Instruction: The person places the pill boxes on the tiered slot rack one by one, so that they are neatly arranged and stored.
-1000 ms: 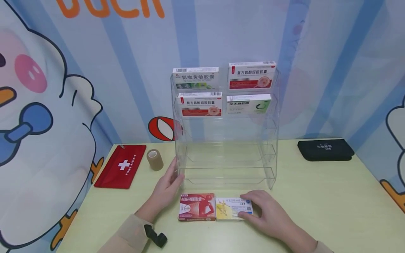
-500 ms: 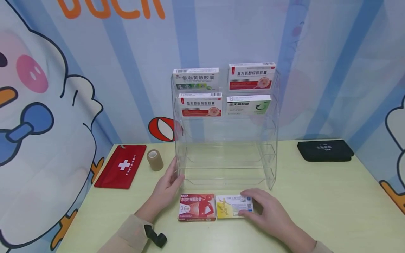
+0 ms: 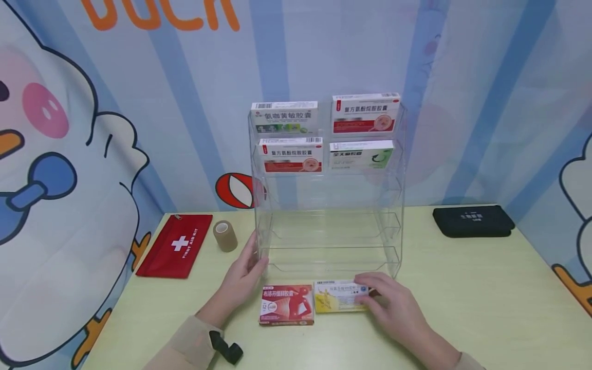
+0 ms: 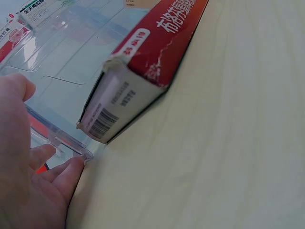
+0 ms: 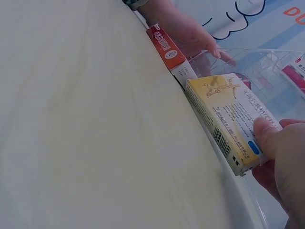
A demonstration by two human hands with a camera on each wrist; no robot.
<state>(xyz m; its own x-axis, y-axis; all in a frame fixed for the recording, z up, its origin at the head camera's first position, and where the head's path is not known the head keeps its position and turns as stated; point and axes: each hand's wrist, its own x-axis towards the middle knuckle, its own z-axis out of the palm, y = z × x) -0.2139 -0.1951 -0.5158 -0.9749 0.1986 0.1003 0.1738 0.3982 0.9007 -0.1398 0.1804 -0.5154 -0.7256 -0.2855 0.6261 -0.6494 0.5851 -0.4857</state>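
My right hand (image 3: 395, 308) pinches the right end of a white-and-yellow medicine box (image 3: 339, 303). In the right wrist view the thumb lies on the box's printed face, with fingers underneath; its far edge is tilted up. My left hand (image 3: 240, 277) holds the lower left side of a clear acrylic display rack (image 3: 328, 252), thumb in front and fingers behind the side panel. A red medicine box (image 3: 287, 306) lies flat on the table before the rack, left of the yellow one; its barcoded end (image 4: 107, 109) shows in the left wrist view.
The rack's upper two tiers hold several medicine boxes, among them a green-and-white box (image 3: 361, 155). On the left are a red first aid pouch (image 3: 178, 249) and a brown bandage roll (image 3: 225, 236). A black zip case (image 3: 474, 222) lies back right, by the patterned backdrop.
The white-and-yellow box has been lifted slightly and moved toward the rack by the right hand, its top edge now showing. The left hand stays on the rack.
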